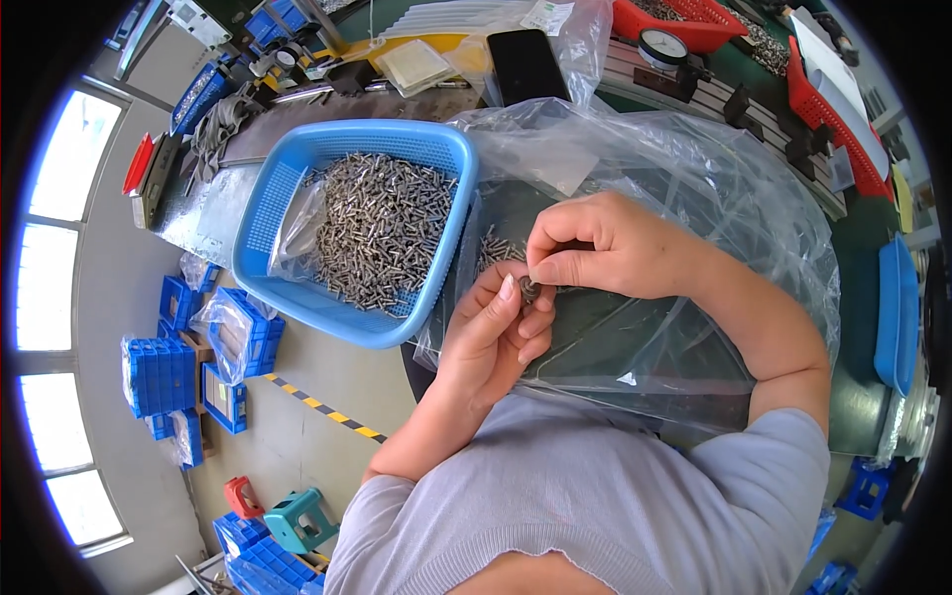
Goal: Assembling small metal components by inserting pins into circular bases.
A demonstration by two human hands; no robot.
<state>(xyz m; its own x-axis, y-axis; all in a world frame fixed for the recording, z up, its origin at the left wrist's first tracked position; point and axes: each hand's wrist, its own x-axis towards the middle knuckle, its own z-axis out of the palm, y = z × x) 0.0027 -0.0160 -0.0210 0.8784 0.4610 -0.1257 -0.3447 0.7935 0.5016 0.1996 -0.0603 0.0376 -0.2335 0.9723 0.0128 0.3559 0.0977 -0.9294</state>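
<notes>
My left hand [496, 327] is closed, its thumb and fingers around a small dark round metal part [530, 290]. Over the top of that part, my right hand [605, 246] pinches thumb and forefinger together; whatever lies between those fingertips is too small to make out. Just behind the hands, a small heap of metal pins [496, 247] lies on clear plastic sheeting [714, 188]. To the left stands a blue plastic basket [377, 127], with many short metal pins [382, 233] and a clear plastic bag [300, 230] inside it.
A black phone [526, 64] lies beyond the sheeting. Behind it to the right are a dial gauge [662, 48] and a red basket [684, 28]. A blue tray [895, 317] sits at the far right. Blue crates [159, 377] and a green stool [300, 521] stand on the floor at left.
</notes>
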